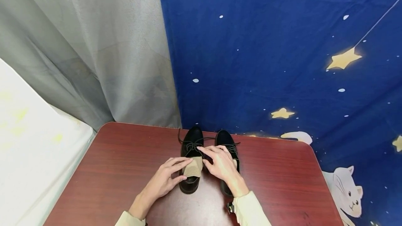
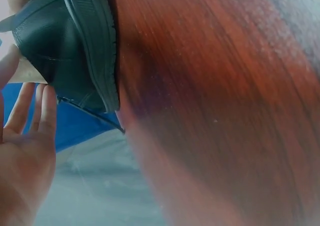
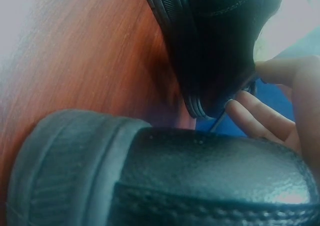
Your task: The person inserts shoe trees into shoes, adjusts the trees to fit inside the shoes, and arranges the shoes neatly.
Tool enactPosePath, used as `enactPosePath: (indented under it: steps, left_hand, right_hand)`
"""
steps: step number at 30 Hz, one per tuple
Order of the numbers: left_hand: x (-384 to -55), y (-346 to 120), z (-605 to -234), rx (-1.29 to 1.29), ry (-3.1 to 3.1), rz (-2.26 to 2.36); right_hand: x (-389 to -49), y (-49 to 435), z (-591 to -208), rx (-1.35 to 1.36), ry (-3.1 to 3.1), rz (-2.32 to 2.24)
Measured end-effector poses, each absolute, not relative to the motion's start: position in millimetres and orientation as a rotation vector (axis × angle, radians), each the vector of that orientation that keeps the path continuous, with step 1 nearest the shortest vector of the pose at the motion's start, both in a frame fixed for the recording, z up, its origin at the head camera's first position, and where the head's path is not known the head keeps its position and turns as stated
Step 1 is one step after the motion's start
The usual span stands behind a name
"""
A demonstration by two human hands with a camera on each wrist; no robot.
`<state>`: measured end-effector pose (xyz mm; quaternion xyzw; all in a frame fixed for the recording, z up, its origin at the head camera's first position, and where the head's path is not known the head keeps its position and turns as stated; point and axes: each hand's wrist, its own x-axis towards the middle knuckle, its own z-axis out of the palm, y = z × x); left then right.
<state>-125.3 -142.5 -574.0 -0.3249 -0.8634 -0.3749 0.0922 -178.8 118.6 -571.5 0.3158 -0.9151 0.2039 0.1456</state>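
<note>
A black lace-up shoe (image 1: 193,136) stands on the table with its toe toward the far edge. Across its opening lies a beige cloth-like piece (image 1: 193,167); its lower part is hidden inside. My left hand (image 1: 164,178) touches this piece from the left with extended fingers, its thumb near the heel side. From the right, my right hand (image 1: 221,163) reaches over, fingertips at the shoe's laces (image 1: 192,145) and thumb by the beige piece's edge. Partly behind the right hand stands a second black shoe (image 1: 224,137), something pale showing in its opening.
The reddish-brown wooden table (image 1: 125,159) ends just past the shoe toes. Beyond it hang a grey curtain (image 1: 138,62) and a blue star-patterned curtain (image 1: 251,62). White fabric (image 1: 37,142) lies at the left. Loose lace ends spread beside the shoes.
</note>
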Motion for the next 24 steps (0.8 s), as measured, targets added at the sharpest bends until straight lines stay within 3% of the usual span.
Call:
enactPosePath:
  steps: [24]
  left_hand:
    - [-131,-136,-586,-0.892,-2.4,-1.25]
  right_hand:
    - [-180,118,-572,0.897,-2.647,0.576]
